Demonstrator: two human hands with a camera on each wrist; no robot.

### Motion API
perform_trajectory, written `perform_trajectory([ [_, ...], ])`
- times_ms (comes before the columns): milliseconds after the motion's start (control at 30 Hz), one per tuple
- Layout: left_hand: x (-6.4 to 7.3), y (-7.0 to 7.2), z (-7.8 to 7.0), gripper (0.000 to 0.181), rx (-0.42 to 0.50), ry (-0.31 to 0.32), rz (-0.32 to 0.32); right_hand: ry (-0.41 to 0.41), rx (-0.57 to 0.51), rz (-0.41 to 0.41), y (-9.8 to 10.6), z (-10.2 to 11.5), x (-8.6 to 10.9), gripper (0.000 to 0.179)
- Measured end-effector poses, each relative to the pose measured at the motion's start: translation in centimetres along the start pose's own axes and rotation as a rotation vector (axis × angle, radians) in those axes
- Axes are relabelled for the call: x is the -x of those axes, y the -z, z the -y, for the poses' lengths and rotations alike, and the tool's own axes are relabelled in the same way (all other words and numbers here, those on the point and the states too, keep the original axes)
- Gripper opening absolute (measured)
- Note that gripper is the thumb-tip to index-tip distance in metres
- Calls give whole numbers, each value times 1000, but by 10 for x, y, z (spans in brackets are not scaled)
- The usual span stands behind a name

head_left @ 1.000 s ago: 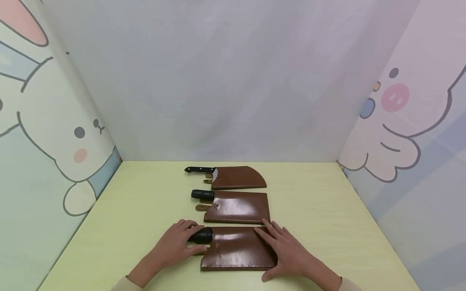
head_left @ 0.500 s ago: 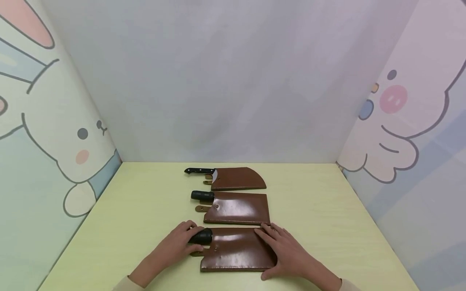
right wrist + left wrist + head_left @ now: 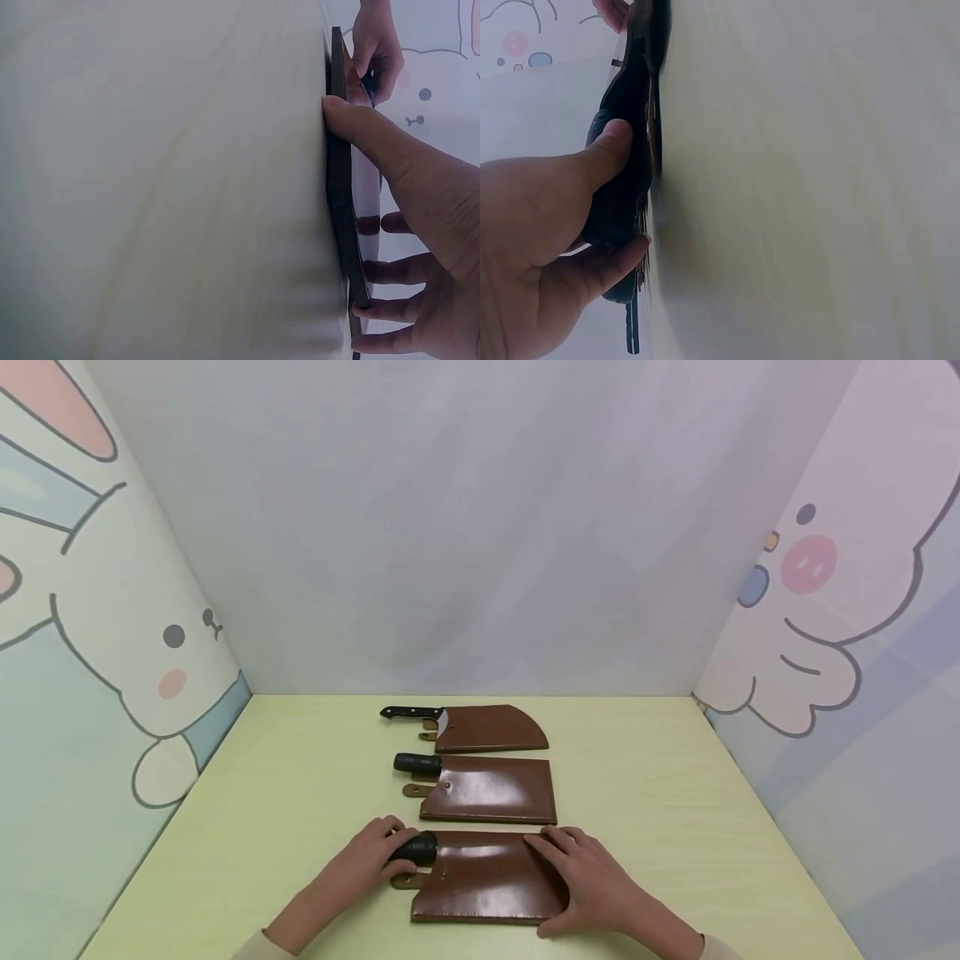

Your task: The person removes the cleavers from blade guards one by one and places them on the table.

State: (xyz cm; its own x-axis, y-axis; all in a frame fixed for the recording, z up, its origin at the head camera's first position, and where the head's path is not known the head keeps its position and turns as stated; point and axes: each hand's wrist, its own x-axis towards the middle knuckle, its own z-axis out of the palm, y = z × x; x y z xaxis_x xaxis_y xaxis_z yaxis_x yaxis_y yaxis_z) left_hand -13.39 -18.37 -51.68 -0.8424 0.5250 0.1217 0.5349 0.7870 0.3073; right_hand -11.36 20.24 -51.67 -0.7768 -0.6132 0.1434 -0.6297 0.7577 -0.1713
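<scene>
Nearest the person lies a cleaver in a brown leather sheath [image 3: 491,877], flat on the table. My left hand [image 3: 367,860] grips its black handle [image 3: 417,848], thumb on the near side and fingers over the far side. A strap tab [image 3: 408,881] sticks out beneath the handle. On the sheath's right end, my right hand [image 3: 596,881] holds the corner, thumb at the near edge and fingers at the far edge. In the right wrist view the thumb [image 3: 349,116] presses the sheath's rim [image 3: 339,157]. The blade is hidden in the sheath.
Farther back lies a second sheathed cleaver [image 3: 495,787] with a black handle. Behind it is a sheathed knife [image 3: 491,727] with a riveted black handle. The pale yellow table [image 3: 660,777] meets a grey back wall [image 3: 472,527] and cartoon-printed side walls.
The nearest sheathed cleaver has slid slightly toward the person, with both hands on it. My right fingers have drawn back off the middle sheath's corner. The two farther knives keep their places.
</scene>
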Motion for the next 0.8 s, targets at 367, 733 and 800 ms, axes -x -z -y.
perform_trajectory([
  [367, 3, 10, -6, 40, -46, -18, -51, 5, -19, 21, 10, 1, -5, 116],
  [733, 3, 20, -12, 42, -59, -6, -34, 44, -19, 3, 20, 2, -4, 126],
  [800, 3, 22, -12, 41, -62, -3, -29, 47, 0, 14, 22, 2, -4, 127],
])
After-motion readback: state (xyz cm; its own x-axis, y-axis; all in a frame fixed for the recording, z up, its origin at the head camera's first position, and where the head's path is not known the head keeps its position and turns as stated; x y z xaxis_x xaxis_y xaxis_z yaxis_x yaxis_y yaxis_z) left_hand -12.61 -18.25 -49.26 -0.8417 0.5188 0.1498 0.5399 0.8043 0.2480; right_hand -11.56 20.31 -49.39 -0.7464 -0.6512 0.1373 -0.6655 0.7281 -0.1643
